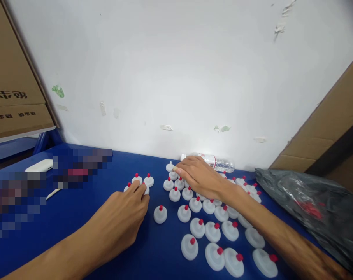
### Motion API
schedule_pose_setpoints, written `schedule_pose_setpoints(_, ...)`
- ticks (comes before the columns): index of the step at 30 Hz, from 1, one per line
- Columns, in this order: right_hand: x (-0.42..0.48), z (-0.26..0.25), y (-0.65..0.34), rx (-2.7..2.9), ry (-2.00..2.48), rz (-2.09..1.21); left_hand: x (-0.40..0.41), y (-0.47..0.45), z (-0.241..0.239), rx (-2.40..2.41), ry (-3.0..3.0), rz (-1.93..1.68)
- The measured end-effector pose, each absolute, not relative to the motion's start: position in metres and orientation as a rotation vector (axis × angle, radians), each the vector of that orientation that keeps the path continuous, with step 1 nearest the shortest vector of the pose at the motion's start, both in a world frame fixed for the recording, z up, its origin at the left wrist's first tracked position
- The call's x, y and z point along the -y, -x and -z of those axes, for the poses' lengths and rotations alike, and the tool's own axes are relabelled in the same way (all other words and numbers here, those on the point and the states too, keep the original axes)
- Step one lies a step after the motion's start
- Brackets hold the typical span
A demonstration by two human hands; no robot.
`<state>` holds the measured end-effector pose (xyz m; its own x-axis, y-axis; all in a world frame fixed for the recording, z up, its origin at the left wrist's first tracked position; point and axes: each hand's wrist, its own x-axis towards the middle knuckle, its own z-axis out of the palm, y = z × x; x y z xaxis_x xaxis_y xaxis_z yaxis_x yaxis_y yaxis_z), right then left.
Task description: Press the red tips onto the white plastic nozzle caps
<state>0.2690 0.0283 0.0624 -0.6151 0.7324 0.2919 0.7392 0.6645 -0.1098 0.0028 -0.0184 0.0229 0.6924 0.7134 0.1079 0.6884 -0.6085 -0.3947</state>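
My left hand [128, 216] is closed, its fingertips at the red tip of a white nozzle cap [146, 189] in a small cluster on the left. Other caps of the same kind touch or stand close to it, such as one cap [148, 181] just behind. My right hand [199, 175] reaches to the back of the table, palm down and fingers bent together. Its thumb is at the top of a white nozzle cap [172, 175], whose tip is hidden. Just left of that thumb stands a white cap without a red tip [169, 167].
Many red-tipped white caps [213, 232] stand spread over the blue table [106, 171], under and around my right forearm. A clear bottle [224, 165] lies along the wall. A dark plastic bag [319, 217] lies at right, cardboard [15, 70] at left. A white device [39, 165] lies far left.
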Motion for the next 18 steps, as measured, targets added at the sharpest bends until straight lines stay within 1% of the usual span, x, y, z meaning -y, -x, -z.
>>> schedule_pose_setpoints(3, -0.028, -0.055, -0.268, 2.624, 1.137, -0.042, 0.019, -0.002, -0.023, 1.084, 2.500, -0.065)
schedule_pose_setpoints(8, -0.028, -0.053, -0.267, 2.600, 1.131, -0.051, 0.022, 0.002, -0.024, 1.109, 2.505, 0.104)
schedule_pose_setpoints(14, -0.023, -0.069, -0.268, 2.347, 1.176, 0.112, 0.020, 0.002, -0.026, 1.054, 2.527, -0.042)
schedule_pose_setpoints(18, -0.017, -0.077, -0.270, 2.171, 1.176, 0.225, 0.017, -0.001, -0.029, 1.055, 2.548, 0.060)
